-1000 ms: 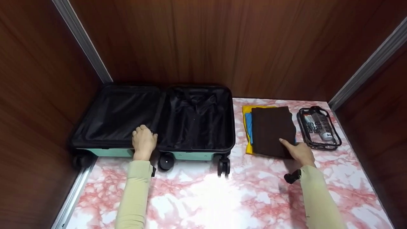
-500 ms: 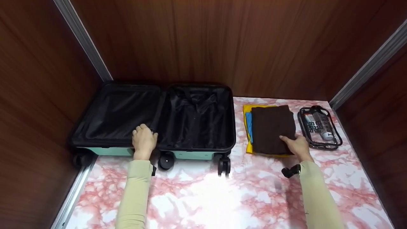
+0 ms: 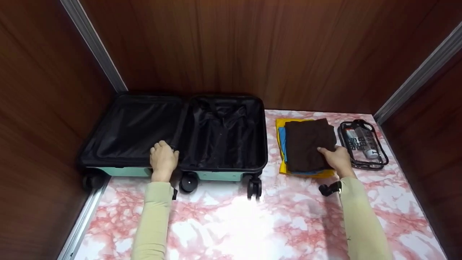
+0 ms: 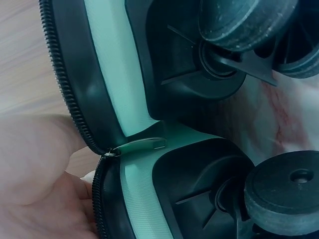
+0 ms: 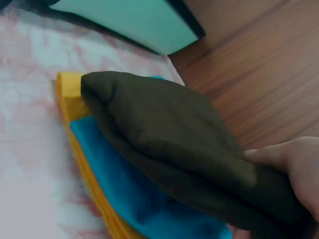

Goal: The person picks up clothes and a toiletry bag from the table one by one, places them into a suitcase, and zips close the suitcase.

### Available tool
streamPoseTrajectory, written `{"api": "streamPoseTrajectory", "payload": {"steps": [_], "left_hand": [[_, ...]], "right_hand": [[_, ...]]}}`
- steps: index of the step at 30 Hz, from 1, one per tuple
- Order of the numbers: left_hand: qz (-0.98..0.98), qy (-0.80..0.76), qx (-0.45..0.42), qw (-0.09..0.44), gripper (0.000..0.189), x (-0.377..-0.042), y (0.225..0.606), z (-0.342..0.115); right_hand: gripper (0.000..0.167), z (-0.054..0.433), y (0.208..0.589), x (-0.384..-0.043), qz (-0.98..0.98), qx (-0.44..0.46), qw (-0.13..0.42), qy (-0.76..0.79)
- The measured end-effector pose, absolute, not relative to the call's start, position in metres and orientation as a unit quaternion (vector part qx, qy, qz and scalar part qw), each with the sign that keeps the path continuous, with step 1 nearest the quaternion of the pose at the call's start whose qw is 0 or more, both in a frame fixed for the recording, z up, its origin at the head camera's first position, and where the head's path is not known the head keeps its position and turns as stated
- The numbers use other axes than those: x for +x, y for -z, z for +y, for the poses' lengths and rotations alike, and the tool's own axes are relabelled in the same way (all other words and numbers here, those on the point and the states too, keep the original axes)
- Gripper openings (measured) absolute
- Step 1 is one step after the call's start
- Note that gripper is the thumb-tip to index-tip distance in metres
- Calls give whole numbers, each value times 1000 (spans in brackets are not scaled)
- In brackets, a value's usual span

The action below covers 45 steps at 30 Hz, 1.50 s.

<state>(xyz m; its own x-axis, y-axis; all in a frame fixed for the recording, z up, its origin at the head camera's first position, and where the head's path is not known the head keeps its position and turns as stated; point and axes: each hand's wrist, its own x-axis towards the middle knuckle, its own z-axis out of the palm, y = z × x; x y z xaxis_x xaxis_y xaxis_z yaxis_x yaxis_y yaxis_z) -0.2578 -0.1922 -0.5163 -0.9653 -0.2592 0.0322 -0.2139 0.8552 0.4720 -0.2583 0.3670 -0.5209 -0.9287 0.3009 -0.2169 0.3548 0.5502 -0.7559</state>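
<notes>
An open suitcase (image 3: pixel 209 176) with a mint-green shell and black lining lies on the floor, spread into two halves. My left hand (image 3: pixel 164 160) grips its rim where the halves meet; in the left wrist view, the fingers (image 4: pixel 77 191) go behind the zipper edge (image 4: pixel 62 74), partly hidden. On the right, my right hand (image 3: pixel 338 159) holds the near right edge of a folded dark brown garment (image 3: pixel 308 144), thumb on top. The right wrist view shows this garment raised at that side above a folded blue garment (image 5: pixel 119 169) and a folded yellow garment (image 5: pixel 94 191).
A clear pouch (image 3: pixel 362 144) with black trim and a white tube inside lies right of the clothes. Black wheels (image 3: pixel 254 187) stick out from the suitcase's near side. Wooden walls (image 3: pixel 231 47) enclose the marbled pink-and-white floor (image 3: pixel 288 224).
My right hand has moved slightly up and left, lifting the brown garment's near edge, so more blue and yellow shows beneath it. The left hand stays on the suitcase.
</notes>
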Motion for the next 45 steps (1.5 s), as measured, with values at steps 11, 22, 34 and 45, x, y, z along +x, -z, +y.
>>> {"api": "streamPoseTrajectory", "payload": {"steps": [11, 22, 34, 45], "left_hand": [[-962, 236, 123, 57, 50, -258, 517, -192], [-964, 232, 112, 61, 49, -256, 517, -193], [-965, 229, 113, 58, 50, -257, 517, -193], [-965, 231, 115, 53, 50, -257, 516, -192]], "right_hand": [[73, 364, 507, -268, 863, 145, 48, 481], [68, 355, 489, -275, 870, 134, 29, 474], [58, 343, 467, -284, 877, 104, -6, 468], [56, 340, 449, -289, 887, 88, -12, 452]]}}
